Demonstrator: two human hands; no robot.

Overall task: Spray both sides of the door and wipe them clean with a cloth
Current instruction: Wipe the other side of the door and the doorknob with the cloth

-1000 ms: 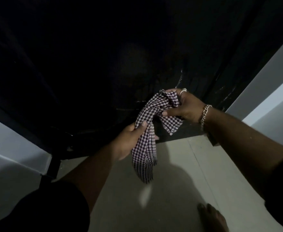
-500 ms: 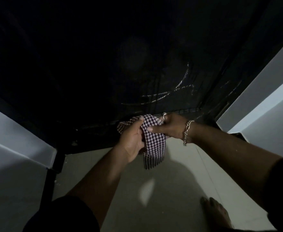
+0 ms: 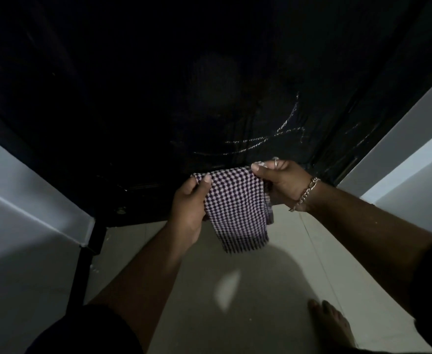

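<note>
Dark door (image 3: 210, 85), pale floor (image 3: 273, 290) — hands (image 3: 188, 208) stretch checked cloth (image 3: 235, 208).

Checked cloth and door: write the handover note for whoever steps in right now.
Left hand pinches the checked cloth's top left edge; right hand pinches its top right corner.
The cloth hangs spread between them, just in front of the black door's lower part.
Done: wet streaks show low on this face, so it looks sprayed and partly wiped.
Left: finish wiping here. No spray bottle in view, and the other side's state cannot be told.
</note>
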